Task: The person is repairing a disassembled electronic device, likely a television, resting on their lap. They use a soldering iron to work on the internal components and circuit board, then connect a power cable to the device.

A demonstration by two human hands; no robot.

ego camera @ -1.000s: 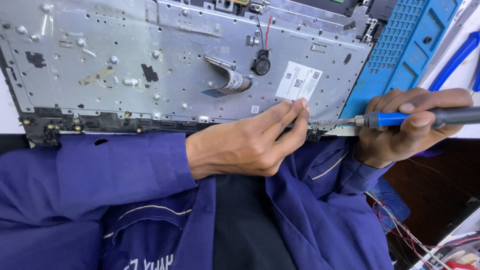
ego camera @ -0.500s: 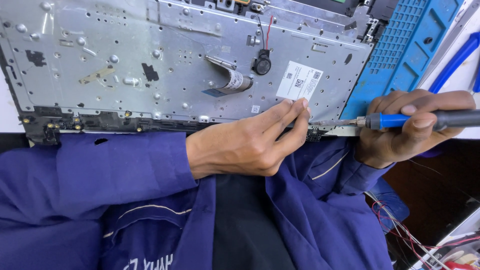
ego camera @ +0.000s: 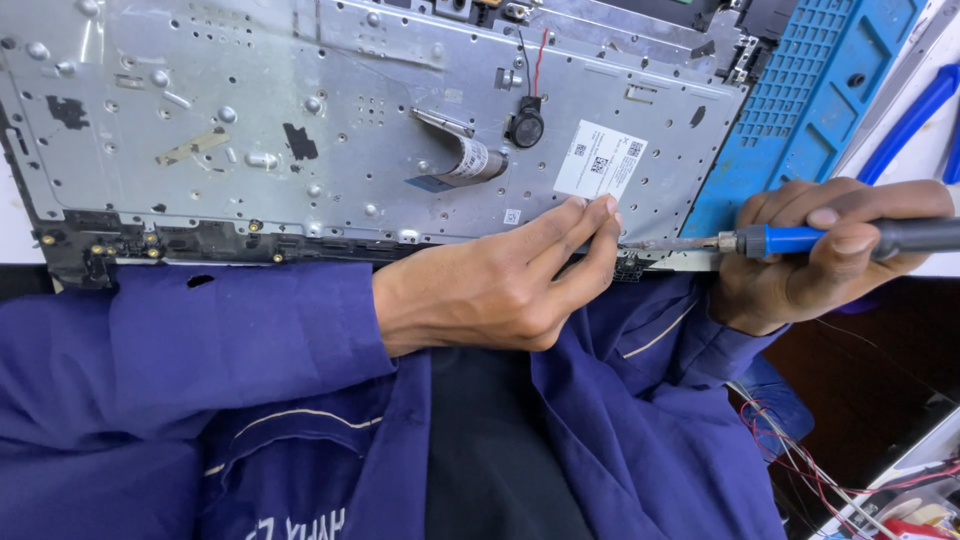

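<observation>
A silver metal laptop base plate (ego camera: pixel 300 110) lies bottom-up across the top of the view, with a folded ribbon cable (ego camera: pixel 462 160), a round black part (ego camera: pixel 526 126) on red and black wires, and a white sticker (ego camera: pixel 600 160). My left hand (ego camera: pixel 500 285) rests at the plate's near edge, its fingertips pinched together just under the sticker. My right hand (ego camera: pixel 830 250) grips a blue and black screwdriver (ego camera: pixel 800 240) held level. Its metal tip points left and meets the plate's edge beside my left fingertips.
A blue gridded tray (ego camera: pixel 820 110) leans at the upper right, with blue-handled tools (ego camera: pixel 915 115) beyond it. Red and white wires (ego camera: pixel 810 470) hang at the lower right. My dark blue jacket sleeves fill the lower half.
</observation>
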